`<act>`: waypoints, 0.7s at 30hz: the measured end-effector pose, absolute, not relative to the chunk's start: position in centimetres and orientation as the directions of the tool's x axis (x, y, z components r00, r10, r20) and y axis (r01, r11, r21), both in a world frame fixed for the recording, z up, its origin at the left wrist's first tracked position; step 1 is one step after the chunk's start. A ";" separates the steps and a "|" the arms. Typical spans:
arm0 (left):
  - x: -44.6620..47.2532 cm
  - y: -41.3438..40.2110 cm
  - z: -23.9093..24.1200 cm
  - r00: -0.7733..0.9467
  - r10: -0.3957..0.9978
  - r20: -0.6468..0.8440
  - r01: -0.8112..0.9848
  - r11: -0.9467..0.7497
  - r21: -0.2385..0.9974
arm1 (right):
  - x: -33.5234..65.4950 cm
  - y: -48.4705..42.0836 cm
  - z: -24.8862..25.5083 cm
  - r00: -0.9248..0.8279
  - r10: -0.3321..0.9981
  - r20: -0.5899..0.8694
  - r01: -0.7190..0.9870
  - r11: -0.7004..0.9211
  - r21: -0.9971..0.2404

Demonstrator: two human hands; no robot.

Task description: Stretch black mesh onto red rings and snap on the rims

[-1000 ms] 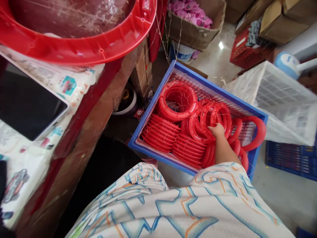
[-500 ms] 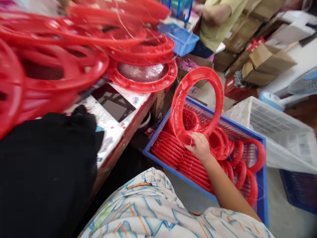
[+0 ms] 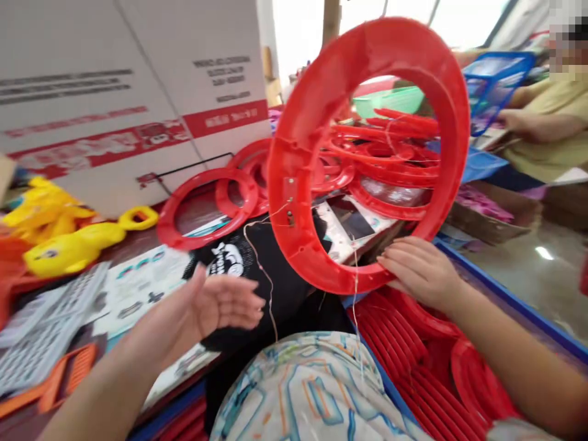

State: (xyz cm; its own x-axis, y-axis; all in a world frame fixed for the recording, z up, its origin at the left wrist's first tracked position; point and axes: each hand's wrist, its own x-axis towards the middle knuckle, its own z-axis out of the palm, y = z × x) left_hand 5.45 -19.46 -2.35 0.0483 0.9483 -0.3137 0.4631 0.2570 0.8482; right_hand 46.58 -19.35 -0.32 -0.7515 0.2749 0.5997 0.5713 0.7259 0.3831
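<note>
A large red plastic ring (image 3: pixel 294 214) stands upright in front of me, its ribbed hollow side partly facing me. My right hand (image 3: pixel 422 269) grips its lower right rim, with the thumb hidden behind the fingers. Thin pale strings hang from the ring toward my lap. My left hand (image 3: pixel 225 303) is raised to the left of the ring, fingers stretched out and holding nothing. Beneath that hand lies a black mesh bag (image 3: pixel 285 263) with a white print. Below my right hand, a blue crate (image 3: pixel 519 297) holds rows of red rings (image 3: pixel 404 343).
More red rings (image 3: pixel 206 239) lie on the table, some piled behind the held one. Yellow plastic toys (image 3: pixel 68 248) and grey grid panels (image 3: pixel 55 324) sit at the left. A big white carton (image 3: pixel 128 49) stands behind. At the right, another person (image 3: pixel 546 128) works beside a blue basket (image 3: pixel 496 73).
My view has swung left toward the table. My right hand has lifted the red ring from above the crate to in front of me. My left hand has come into view.
</note>
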 end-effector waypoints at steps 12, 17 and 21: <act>4.9 -14.4 1.1 0.887 0.368 -0.279 -0.055 0.683 0.728 | 34.9 -2.8 6.6 -0.876 -0.127 0.465 0.144 0.852 0.503; 5.5 -15.5 1.0 0.914 0.331 -0.235 -0.098 0.742 0.664 | 29.3 1.1 6.8 -0.914 -0.037 0.405 0.108 0.938 0.329; 5.3 -16.1 0.4 0.839 0.456 -0.295 -0.182 0.748 0.638 | 25.5 1.9 6.3 -0.833 0.155 0.531 0.233 0.969 0.083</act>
State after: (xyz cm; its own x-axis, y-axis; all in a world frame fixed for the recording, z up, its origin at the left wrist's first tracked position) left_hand 5.33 -16.10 0.36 0.8394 0.4563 -0.2953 -0.1823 0.7482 0.6379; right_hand 25.51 1.88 6.27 -0.8328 0.1550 0.5314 0.2332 0.9689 0.0830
